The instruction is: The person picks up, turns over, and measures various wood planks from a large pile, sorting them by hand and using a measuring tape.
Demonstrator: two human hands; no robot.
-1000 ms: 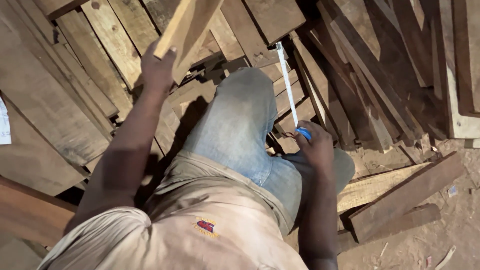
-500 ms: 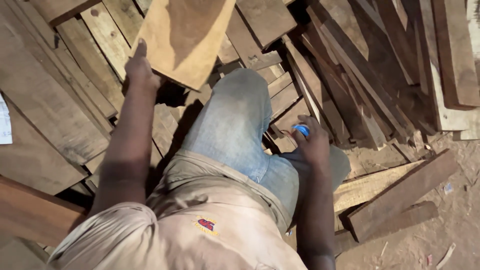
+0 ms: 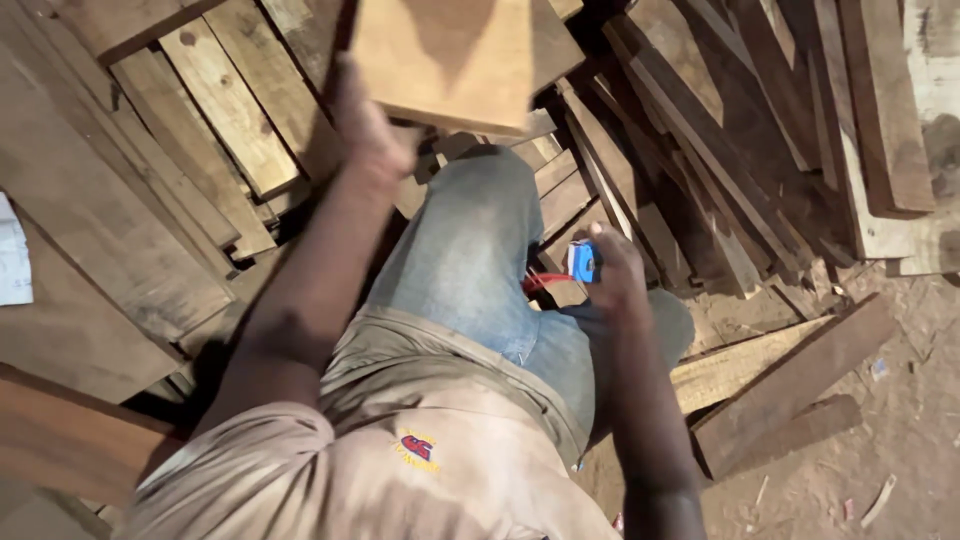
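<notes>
I look down over my own body at a heap of wooden planks. My left hand (image 3: 368, 120) grips the lower left corner of a broad, flat wooden board (image 3: 445, 60), held up above the pile near the top of the view. My right hand (image 3: 612, 272) is lower, beside my right knee, closed around a small blue tape measure (image 3: 582, 260) with a red strap hanging from it. My jeans-clad leg (image 3: 470, 250) sits between the two hands.
Long planks (image 3: 200, 110) lie stacked at the left, and darker boards (image 3: 720, 150) fan out to the right. Two short planks (image 3: 790, 380) rest on the dusty dirt floor (image 3: 900, 440) at lower right. A white sheet (image 3: 12, 262) pokes in at the left edge.
The board in my left hand has turned from edge-on to face-on and risen. The extended tape blade near my right hand is gone from view; only the blue case remains.
</notes>
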